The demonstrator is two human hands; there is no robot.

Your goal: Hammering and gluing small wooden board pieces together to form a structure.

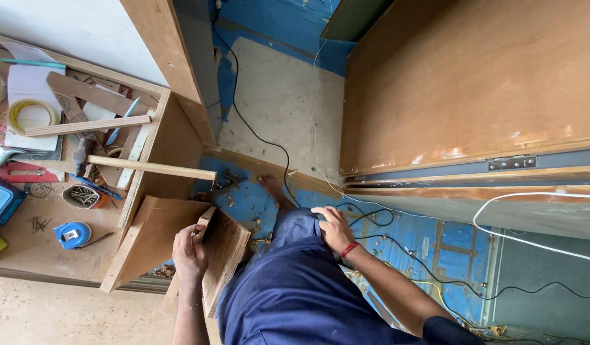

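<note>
While the left hand (190,250) closes its fingers around the top edge of a small brown plywood offcut (223,255) standing upright on the floor, the right hand (334,229) lies flat and open on the person's knee in dark blue trousers (295,287). Just left of the offcut leans a larger tan plywood panel (151,237). Black cable (257,137) runs over the blue floor covering (250,198). A blue tape measure (71,234) lies on the wooden shelf (39,249).
</note>
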